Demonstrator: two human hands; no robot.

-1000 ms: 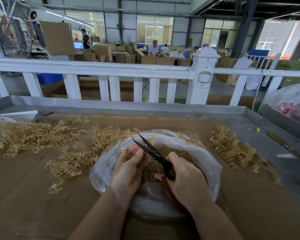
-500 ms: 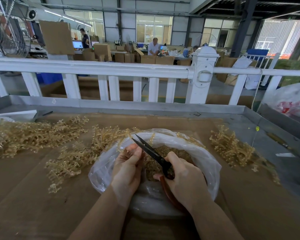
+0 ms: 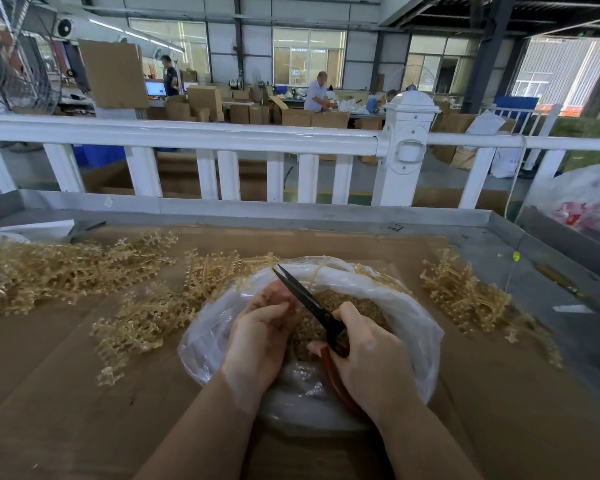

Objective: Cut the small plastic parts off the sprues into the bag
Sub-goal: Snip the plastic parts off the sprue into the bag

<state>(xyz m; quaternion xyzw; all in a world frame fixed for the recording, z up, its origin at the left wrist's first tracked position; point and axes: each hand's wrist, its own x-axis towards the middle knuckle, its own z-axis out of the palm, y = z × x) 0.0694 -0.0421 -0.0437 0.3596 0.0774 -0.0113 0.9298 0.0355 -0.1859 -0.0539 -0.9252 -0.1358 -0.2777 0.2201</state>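
Observation:
A clear plastic bag [image 3: 413,317] sits open in the middle of the table, part-filled with small amber cut parts [image 3: 357,306]. Over its mouth my left hand [image 3: 260,337] holds a sprue, mostly hidden by my curled fingers. My right hand [image 3: 368,355] grips the red handles of black scissors [image 3: 309,303], whose closed blades point up and left past my left fingers. Amber sprues lie in heaps to the left [image 3: 66,268], before the bag [image 3: 142,320] and to the right [image 3: 465,292].
Brown cardboard [image 3: 49,393] covers the metal-rimmed table. A white railing [image 3: 222,140] runs along the far edge. A filled white sack [image 3: 589,199] stands at the far right. People work among cardboard boxes in the hall beyond.
The scissor blades, open a second ago, have come together. Both hands stay over the bag's mouth.

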